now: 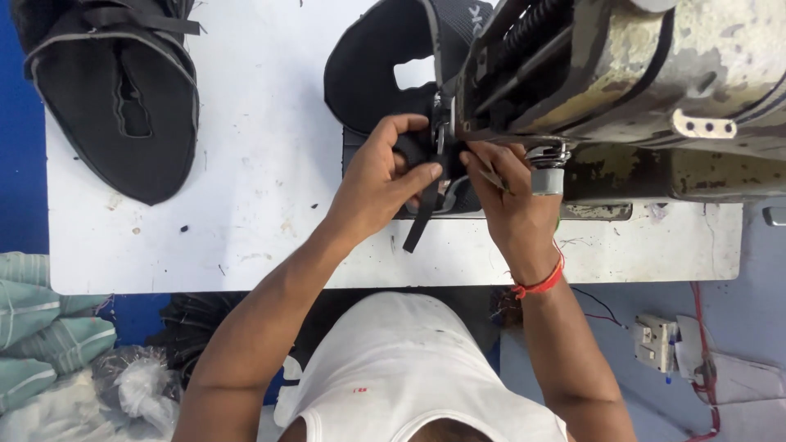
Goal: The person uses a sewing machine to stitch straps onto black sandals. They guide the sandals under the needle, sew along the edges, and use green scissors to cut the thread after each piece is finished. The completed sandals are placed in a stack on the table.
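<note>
Looking down from head height, a person in a white sleeveless top works at a scuffed white sewing table (246, 205). Far left, at about nine o'clock, folded pale green cloth (37, 323) sits below the table edge, out of the working area. At ten o'clock on the table lies a flat black fabric shoe upper with grey edging (123, 90), well apart from the hands, as if laid aside. Moving toward the centre, the left hand (381, 184) is curled closed, thumb and fingers pinching a narrow black strap (422, 214) whose loose end hangs toward six o'clock; the pinch looks meant to keep the strap flat and lined up. Just above, at twelve o'clock, a second black fabric shoe upper with a cut-out opening (372, 69) runs under the worn, paint-chipped grey sewing machine head (639, 74), placed so its near edge meets the needle area. Right of centre, the right hand (512, 196), a red thread band on its wrist, presses narrowly closed fingers on the same strap beside the presser foot, apparently steadying it. At four o'clock, below the table, a small white electrical box with red wires (659, 340) sits.
</note>
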